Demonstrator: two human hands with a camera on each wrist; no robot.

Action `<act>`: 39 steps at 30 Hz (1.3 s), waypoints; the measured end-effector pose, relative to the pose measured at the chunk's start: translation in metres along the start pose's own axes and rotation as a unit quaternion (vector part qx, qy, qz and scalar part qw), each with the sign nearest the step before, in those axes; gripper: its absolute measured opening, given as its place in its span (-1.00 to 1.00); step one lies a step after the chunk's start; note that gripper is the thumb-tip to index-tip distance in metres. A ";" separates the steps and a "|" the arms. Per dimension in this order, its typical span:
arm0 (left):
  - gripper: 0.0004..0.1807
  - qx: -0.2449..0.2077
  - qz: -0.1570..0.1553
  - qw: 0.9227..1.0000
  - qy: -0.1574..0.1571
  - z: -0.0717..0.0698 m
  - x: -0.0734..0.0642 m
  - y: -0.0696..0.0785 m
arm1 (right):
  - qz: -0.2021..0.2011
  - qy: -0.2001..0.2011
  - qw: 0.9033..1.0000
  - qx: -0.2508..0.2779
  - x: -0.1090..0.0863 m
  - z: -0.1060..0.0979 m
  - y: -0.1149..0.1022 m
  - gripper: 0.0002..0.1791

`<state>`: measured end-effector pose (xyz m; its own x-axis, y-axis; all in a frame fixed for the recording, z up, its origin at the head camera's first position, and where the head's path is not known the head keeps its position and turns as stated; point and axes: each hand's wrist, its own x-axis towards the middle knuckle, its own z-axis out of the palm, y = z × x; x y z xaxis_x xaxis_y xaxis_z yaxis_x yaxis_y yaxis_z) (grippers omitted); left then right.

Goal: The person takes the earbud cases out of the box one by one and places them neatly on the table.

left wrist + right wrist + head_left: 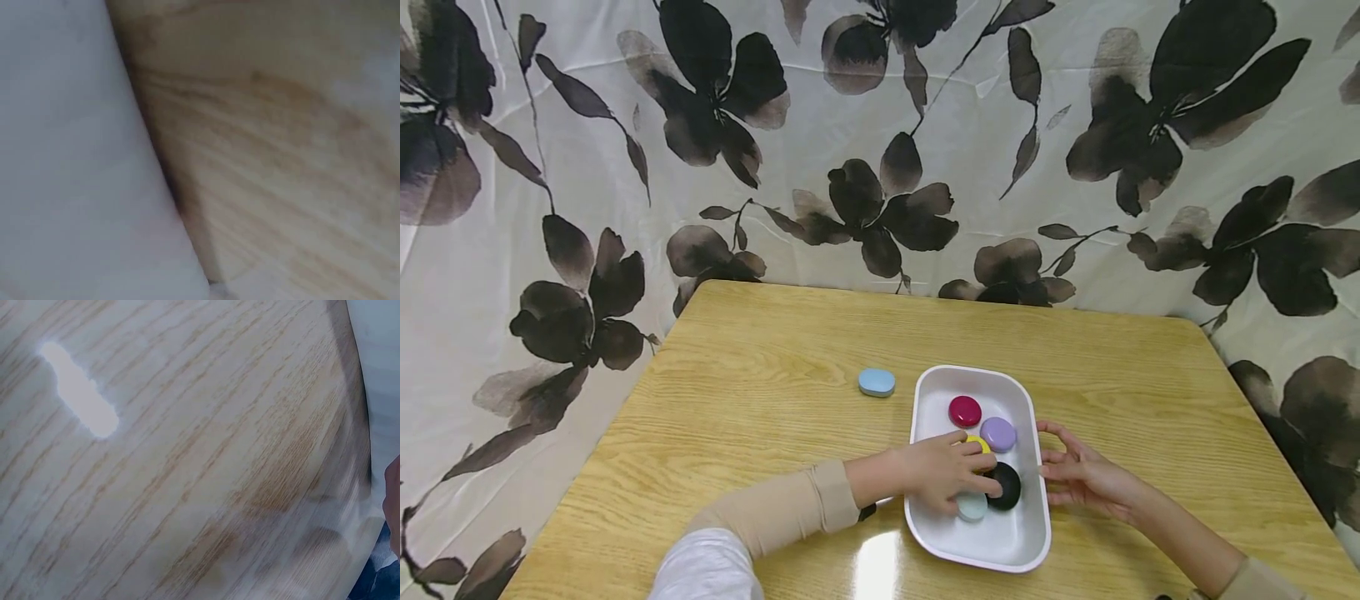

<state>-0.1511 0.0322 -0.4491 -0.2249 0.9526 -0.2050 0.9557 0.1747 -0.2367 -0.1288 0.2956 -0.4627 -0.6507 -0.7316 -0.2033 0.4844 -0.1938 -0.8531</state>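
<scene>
A white tray stands on the wooden table with several round, flat discs in it. My left hand reaches in over its left rim, fingers spread above the discs. The fingertips lie over a black disc and a yellow disc, which is partly hidden. A pale mint disc shows below the fingers. Farther back are a red disc and a lilac disc. At the tray's right side, my right hand has its extended fingers right at the outer wall.
A light blue oval piece lies on the table, left of the tray's far end. Behind the table's back edge hangs a white curtain with dark flowers. Both wrist views mostly show wood grain beside a pale surface.
</scene>
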 end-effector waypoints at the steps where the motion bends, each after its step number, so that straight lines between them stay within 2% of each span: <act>1: -0.42 0.002 0.003 1.000 -0.004 0.001 0.000 0.001 | 0.001 0.000 1.000 0.000 0.000 0.000 0.000 -0.42; 6: -0.42 0.008 0.010 1.000 -0.012 0.001 0.000 0.006 | 0.002 0.000 1.000 0.002 0.000 0.000 0.000 -0.42; 12: -0.44 0.021 0.004 1.000 -0.015 0.002 0.000 0.010 | 0.002 -0.003 1.000 0.004 0.001 -0.002 0.001 -0.42; 30: -0.44 0.023 0.011 1.000 -0.015 0.000 -0.003 0.010 | -0.001 -0.010 1.000 0.016 0.002 -0.002 0.001 -0.42; 34: -0.43 0.020 0.012 1.000 0.002 -0.004 -0.005 0.010 | 0.000 -0.011 1.000 0.015 0.002 -0.002 0.000 -0.42; 39: -0.42 0.022 -0.009 0.998 0.056 -0.013 -0.009 -0.001 | -0.004 -0.016 1.000 0.018 0.002 -0.002 -0.001 -0.42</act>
<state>-0.1477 0.0267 -0.4343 -0.2170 0.9716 -0.0942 0.9421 0.1832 -0.2810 -0.1313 0.2952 -0.4634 -0.6366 -0.7498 -0.1807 0.4995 -0.2223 -0.8373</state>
